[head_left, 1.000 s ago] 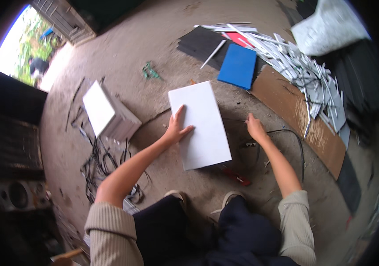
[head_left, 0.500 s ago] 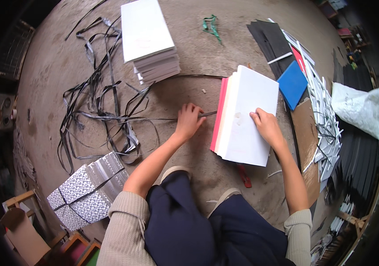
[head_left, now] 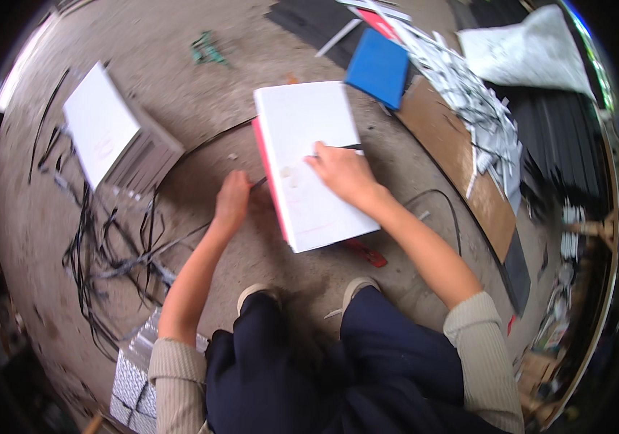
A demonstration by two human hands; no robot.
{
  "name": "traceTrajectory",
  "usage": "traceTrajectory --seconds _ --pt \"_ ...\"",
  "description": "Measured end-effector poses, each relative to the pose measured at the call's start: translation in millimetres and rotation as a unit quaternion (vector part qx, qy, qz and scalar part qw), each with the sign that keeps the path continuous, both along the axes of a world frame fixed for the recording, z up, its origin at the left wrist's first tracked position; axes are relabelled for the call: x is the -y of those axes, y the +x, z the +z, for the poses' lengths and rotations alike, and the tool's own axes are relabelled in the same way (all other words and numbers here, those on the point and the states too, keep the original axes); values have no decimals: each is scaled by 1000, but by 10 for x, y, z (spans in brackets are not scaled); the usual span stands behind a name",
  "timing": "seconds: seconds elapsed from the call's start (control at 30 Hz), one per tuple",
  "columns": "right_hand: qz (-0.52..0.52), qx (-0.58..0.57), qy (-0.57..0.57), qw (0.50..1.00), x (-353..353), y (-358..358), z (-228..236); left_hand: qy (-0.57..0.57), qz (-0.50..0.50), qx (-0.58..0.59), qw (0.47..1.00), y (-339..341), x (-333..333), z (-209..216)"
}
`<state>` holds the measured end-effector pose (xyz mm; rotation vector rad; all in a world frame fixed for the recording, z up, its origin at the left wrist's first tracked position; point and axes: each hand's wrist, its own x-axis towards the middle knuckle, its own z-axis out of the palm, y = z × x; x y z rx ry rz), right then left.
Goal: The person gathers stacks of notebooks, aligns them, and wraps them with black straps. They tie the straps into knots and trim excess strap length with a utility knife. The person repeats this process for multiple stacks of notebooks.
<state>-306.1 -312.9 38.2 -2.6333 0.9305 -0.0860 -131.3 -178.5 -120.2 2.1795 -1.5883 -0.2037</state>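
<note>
A stack of flat sheets point(head_left: 309, 206), white on top with a red layer low on its left side, lies tilted on the floor in front of me. Left of it, my left hand point(head_left: 233, 199) is closed on a black strap point(head_left: 259, 183) that runs to the stack's side. My right hand point(head_left: 343, 172) is over the white top sheet, fingers curled around a dark strap end that shows beside the knuckles; motion blurs the fingertips. Under the stack's near edge, a red tool point(head_left: 372, 254) pokes out, mostly hidden.
Another white-topped stack point(head_left: 103, 134) stands at left, near tangled black straps point(head_left: 103, 253). A strapped silver bundle point(head_left: 132, 383) lies lower left. At right are a blue panel point(head_left: 378, 69), a brown board point(head_left: 454, 159), white strips point(head_left: 461, 87) and a white sack point(head_left: 526, 47). Green twine point(head_left: 207, 49) lies farther off.
The view has swung right, so everything sits farther left. My right hand has gone from the sheet's right edge to the middle of its top, where a dark strap now shows.
</note>
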Motion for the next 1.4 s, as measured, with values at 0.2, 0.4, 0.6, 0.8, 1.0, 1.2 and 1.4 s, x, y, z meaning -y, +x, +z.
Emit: traceTrajectory --seconds 0.2,0.4,0.6,0.8,1.0,1.2,1.4 --pt "-7 22 -31 999 -11 -184 -7 87 -64 74 991 -168 119 221" --pt "-2 50 36 998 16 -131 24 81 -60 6 995 -55 87 176" --pt "-7 26 68 997 85 -204 23 132 12 -115 984 30 204 356" --pt "-25 -19 64 997 52 -200 138 262 79 -143 951 -284 509 694" --pt "-59 42 70 995 62 -222 341 358 53 -238 901 7 805 370" --pt "-54 5 80 995 46 -251 205 265 168 -222 923 -234 648 551" --pt "-31 -54 90 994 -33 -159 337 228 162 -293 914 -113 503 534"
